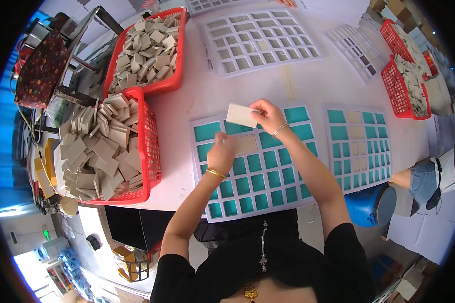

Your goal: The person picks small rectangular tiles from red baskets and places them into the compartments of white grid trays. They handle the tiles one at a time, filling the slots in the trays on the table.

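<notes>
left hand [221,154]: fingers curled, hovering over near grid tray [253,199]; whether it holds anything, cannot tell
right hand [266,115]: pinching pale tile [241,115] above tray's far row
risk: thin pinch, tile could slip or seat crooked
room: red basket [149,151] of tiles tight on left; second tray [359,146] right; open table [298,83] beyond

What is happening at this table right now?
A person is working at a white table. Their right hand holds a pale square tile above a white grid tray with teal cells. The left hand rests on the same tray beside one cell that already holds a tile; most cells show teal. Two red plastic baskets of loose pale tiles sit to the left. A second, partly filled teal grid tray lies to the right.
</notes>
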`<state>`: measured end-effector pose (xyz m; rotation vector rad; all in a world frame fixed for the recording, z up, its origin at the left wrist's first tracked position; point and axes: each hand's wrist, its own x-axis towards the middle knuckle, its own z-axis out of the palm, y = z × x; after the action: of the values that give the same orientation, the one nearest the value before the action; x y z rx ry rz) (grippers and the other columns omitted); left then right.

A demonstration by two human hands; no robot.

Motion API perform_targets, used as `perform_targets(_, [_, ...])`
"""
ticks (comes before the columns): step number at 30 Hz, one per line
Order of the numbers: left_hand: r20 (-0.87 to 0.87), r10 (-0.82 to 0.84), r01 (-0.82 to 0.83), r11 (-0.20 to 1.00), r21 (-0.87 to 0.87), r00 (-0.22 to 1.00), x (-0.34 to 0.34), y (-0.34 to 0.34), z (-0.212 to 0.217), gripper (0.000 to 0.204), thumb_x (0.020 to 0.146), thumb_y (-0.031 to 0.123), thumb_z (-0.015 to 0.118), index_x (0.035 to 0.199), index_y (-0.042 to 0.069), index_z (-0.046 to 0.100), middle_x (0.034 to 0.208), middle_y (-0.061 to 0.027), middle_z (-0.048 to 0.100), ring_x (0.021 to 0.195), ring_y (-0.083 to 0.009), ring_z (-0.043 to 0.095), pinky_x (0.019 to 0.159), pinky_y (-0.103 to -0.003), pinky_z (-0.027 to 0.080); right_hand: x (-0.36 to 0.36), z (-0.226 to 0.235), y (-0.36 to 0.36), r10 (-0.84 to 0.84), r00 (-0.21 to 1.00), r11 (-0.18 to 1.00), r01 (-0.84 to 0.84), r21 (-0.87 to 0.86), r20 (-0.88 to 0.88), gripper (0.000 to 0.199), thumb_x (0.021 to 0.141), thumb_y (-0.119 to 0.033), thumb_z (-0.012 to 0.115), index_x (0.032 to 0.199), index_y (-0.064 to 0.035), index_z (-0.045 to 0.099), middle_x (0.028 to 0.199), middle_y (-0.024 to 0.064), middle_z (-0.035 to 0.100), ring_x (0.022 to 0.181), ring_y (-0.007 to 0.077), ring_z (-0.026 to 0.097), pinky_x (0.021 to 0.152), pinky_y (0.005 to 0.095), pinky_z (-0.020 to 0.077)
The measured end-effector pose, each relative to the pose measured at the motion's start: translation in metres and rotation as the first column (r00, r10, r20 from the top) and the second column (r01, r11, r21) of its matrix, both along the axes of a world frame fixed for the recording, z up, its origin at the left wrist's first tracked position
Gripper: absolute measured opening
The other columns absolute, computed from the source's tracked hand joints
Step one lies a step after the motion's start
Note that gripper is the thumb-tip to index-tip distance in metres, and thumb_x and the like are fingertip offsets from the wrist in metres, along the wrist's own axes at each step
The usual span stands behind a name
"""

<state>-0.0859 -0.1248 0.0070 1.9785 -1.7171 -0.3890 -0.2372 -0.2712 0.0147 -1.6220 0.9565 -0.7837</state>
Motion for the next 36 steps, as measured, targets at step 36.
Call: perform_targets(36, [0.307, 0.411, -0.303, 0.889, -0.343, 0.859, 0.25, -0.198, 0.07, 0.043, 0.075, 0.028, 0.071, 0.112, 0.011, 0.057, 0.108, -0.0162, 0.061, 0.103, -0.0351, 0.057, 0.085, -0.044, 0.048, 0.03, -0.007, 0.022, 0.088, 0.544, 0.683, -0.643, -0.347, -0.834, 0.015, 0.074, -0.01, 0.062, 0.086, -0.0167, 0.07, 0.103, 0.0004, 0.058, 0.096, 0.0204, 0.055, 0.083, 0.0368, 0.0424])
